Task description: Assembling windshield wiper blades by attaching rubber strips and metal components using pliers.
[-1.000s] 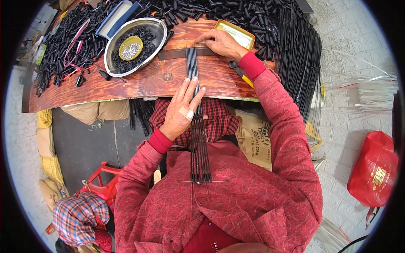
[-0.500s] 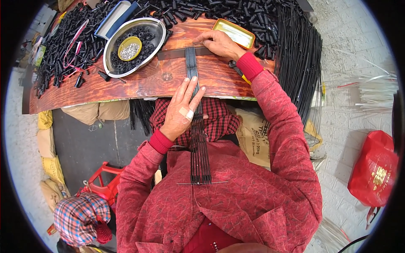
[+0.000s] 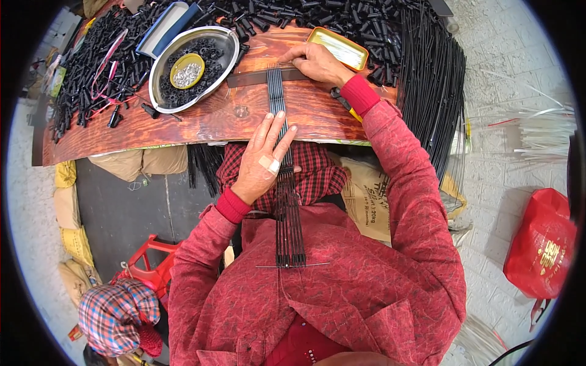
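The bundle of slim black rods (image 3: 277, 97) runs over the middle of the surface's near edge (image 3: 201, 144), its far ends crossing a dark bar (image 3: 247, 79) and its lower part lying against the person's front, with a thin wire (image 3: 317, 263) across the bottom. The left hand (image 3: 261, 152) lies over the rods at that edge, fingers straight, thumb tip showing on the other side; how firmly its grip presses, I cannot tell. The right hand (image 3: 320, 64) rests by the bar, thumb and forefinger drawn together beside the far ends (whether this grip pinches anything is too small to tell).

Working well here seems to call for a flat, steady left palm, so the rods lie side by side without crossing, and a light right fingertip touch, since such thin ends probably bend easily. The bar looks a handy line for levelling the tips
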The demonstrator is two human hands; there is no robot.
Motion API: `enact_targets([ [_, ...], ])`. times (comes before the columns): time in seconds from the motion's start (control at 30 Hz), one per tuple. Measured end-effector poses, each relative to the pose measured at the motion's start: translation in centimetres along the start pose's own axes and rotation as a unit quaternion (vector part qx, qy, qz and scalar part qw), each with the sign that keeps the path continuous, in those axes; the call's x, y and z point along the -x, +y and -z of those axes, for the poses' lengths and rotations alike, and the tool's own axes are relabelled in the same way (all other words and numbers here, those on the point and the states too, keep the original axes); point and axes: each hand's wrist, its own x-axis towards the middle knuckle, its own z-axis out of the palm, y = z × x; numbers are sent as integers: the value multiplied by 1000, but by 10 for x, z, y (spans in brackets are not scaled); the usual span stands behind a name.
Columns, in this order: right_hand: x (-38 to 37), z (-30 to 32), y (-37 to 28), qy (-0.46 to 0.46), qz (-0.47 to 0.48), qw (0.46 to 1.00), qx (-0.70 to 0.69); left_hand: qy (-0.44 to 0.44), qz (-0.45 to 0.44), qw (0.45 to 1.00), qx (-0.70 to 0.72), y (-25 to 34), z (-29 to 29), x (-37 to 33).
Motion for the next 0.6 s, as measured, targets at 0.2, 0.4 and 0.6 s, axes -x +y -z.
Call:
enact_targets([
  [0.2, 4, 1, -13, 19, 20, 998, 48, -3, 4, 1000, 2, 0, -1, 0],
  [0.4, 5, -1, -15, 30, 14, 998, 47, -2, 4, 1000, 2, -1, -2, 0],
  [0.6, 4, -1, -11, 36, 34, 997, 60, -2, 5, 1000, 0, -1, -3, 1],
])
